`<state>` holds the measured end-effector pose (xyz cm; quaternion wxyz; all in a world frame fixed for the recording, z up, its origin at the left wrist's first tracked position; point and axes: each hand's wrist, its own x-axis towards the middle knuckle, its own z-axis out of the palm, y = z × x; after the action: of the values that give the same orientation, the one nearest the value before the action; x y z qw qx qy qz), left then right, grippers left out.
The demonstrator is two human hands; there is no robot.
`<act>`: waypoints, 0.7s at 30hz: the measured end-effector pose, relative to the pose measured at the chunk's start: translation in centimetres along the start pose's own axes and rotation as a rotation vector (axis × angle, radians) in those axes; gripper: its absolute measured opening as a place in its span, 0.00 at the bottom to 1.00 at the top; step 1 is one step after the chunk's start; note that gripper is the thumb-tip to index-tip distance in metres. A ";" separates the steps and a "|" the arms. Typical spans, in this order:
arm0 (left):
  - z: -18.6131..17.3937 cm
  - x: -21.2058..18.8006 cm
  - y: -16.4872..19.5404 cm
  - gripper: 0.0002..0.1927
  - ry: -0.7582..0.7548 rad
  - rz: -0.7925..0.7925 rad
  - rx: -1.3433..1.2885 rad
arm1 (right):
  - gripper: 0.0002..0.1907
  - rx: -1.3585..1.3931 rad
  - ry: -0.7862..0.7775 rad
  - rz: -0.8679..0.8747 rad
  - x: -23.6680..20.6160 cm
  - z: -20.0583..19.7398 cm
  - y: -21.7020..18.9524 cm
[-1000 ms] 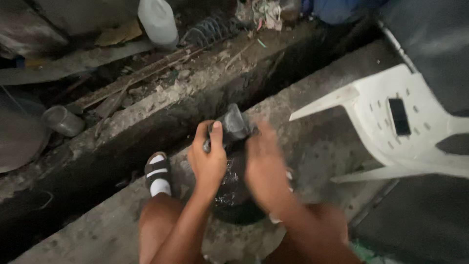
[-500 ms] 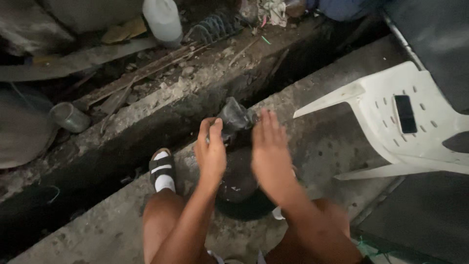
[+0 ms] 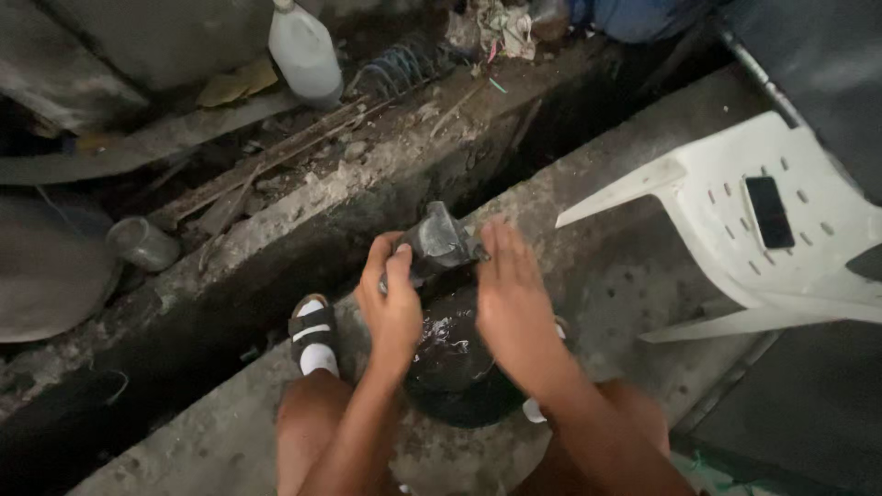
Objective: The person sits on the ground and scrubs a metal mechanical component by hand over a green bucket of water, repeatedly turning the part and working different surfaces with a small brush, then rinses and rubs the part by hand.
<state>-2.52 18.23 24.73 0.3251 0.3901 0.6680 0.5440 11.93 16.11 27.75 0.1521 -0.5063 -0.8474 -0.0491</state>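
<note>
My left hand [image 3: 390, 308] grips a dark grey, grimy metal part [image 3: 439, 241] and holds it above a black basin [image 3: 459, 381] of dark liquid that sits between my knees. My right hand [image 3: 512, 298] is flat, fingers together, pressed against the right side of the part. My left foot in a black sandal and white sock [image 3: 312, 335] rests on the concrete by the edge of a trench.
A deep dark trench [image 3: 276, 276] runs diagonally just beyond my hands. A white plastic chair [image 3: 781, 230] with a black phone [image 3: 769, 211] on its seat stands at the right. Beyond the trench lie a white jug [image 3: 305, 50], a coil spring [image 3: 404, 64], a glass jar [image 3: 142, 243] and rubble.
My right hand moved from gripping the part to lying flat against its side. The left hand kept hold of the part over the basin.
</note>
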 end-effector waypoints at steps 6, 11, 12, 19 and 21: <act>0.5 0.1 -0.5 0.16 0.029 0.018 -0.049 | 0.26 -0.048 0.053 -0.068 0.6 -0.4 -0.4; 0.6 0.1 -0.6 0.15 0.033 0.039 0.025 | 0.21 -0.128 0.035 -0.022 0.5 -0.3 -0.2; 0.7 0.1 -0.5 0.15 0.032 0.036 -0.012 | 0.20 -0.178 0.051 -0.035 0.5 -0.3 -0.2; 0.6 -0.1 -0.5 0.17 -0.031 -0.124 -0.027 | 0.26 -0.092 0.034 -0.008 -0.1 -1.1 -0.4; 0.7 -0.1 -0.6 0.17 -0.007 -0.094 -0.048 | 0.23 -0.135 0.079 -0.043 -0.4 -1.0 -0.7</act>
<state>-1.99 18.43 23.99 0.3617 0.3522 0.6713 0.5426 11.68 15.25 28.59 0.1497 -0.4946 -0.8463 -0.1293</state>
